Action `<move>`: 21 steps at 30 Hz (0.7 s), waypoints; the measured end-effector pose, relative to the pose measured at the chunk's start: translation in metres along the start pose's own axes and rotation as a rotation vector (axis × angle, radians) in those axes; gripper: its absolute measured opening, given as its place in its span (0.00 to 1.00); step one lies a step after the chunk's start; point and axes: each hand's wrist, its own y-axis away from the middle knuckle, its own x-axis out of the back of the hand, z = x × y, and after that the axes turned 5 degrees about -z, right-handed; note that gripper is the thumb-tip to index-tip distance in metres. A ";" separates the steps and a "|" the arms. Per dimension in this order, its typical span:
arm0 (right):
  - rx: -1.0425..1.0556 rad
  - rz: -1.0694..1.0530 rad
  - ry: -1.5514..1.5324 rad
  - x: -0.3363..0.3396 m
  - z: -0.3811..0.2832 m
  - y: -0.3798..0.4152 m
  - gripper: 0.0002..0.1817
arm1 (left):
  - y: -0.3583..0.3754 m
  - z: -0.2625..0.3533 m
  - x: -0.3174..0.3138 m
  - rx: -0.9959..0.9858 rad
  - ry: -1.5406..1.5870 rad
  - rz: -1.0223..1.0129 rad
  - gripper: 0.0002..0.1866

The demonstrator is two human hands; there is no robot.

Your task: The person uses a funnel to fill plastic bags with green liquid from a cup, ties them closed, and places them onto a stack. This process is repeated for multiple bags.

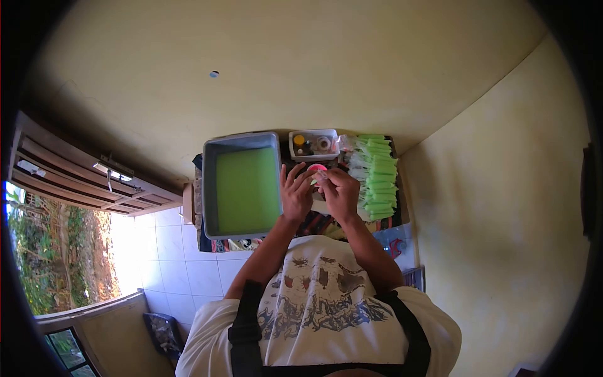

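Observation:
My left hand point(297, 193) and my right hand point(341, 193) meet in front of my chest, above the table. Between their fingertips is a small piece of clear plastic, seemingly a bag point(318, 178), partly hidden by the fingers. My right hand is closed in a pinch on it. The index finger of my left hand reaches to the same spot, its other fingers raised and apart. Just behind the fingertips shows a pink-rimmed round item point(316, 167). Left of my hands stands a grey tub point(210, 188) holding green liquid point(249, 188).
Several green-filled plastic bags point(380, 179) lie stacked at the table's right, beside empty-looking clear bags point(355, 156). A white container point(313, 156) with a yellow-lidded jar point(299, 140) and a tape roll point(324, 144) stands against the wall. A wooden louvred shutter point(81, 173) opens at left.

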 end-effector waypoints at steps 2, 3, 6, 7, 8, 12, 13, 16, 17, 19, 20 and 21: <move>-0.007 0.040 -0.036 -0.002 -0.001 0.005 0.08 | 0.003 -0.001 -0.003 0.000 -0.011 0.000 0.14; 0.000 0.053 -0.033 -0.001 -0.003 0.005 0.07 | 0.005 -0.003 -0.004 0.004 -0.013 0.000 0.15; 0.046 0.075 -0.015 0.003 -0.004 0.002 0.07 | 0.011 -0.008 -0.009 0.013 -0.015 -0.014 0.16; 0.062 0.078 -0.008 0.004 -0.004 0.003 0.07 | 0.012 -0.008 -0.009 0.020 -0.014 -0.026 0.17; 0.068 0.084 -0.001 0.005 -0.005 0.003 0.07 | 0.013 -0.009 -0.010 0.026 -0.014 -0.038 0.17; 0.056 0.048 -0.021 0.009 -0.005 -0.003 0.07 | 0.019 -0.011 -0.015 0.058 0.021 -0.073 0.19; 0.047 0.024 -0.036 0.010 -0.003 -0.006 0.08 | 0.020 -0.014 -0.017 0.076 0.054 -0.094 0.19; 0.055 -0.020 0.024 0.019 0.000 -0.014 0.08 | 0.004 -0.007 -0.013 0.056 0.154 -0.102 0.21; 0.049 -0.041 0.032 0.022 0.002 -0.015 0.08 | 0.002 0.000 -0.008 0.048 0.184 -0.099 0.22; 0.046 -0.070 0.051 0.028 0.005 -0.025 0.09 | -0.002 0.003 -0.005 0.046 0.204 -0.136 0.23; 0.045 -0.071 0.008 0.028 0.005 -0.027 0.10 | -0.005 0.006 -0.006 0.040 0.217 -0.152 0.24; 0.036 -0.073 -0.005 0.027 0.005 -0.027 0.10 | -0.010 0.014 -0.002 0.056 0.218 -0.105 0.23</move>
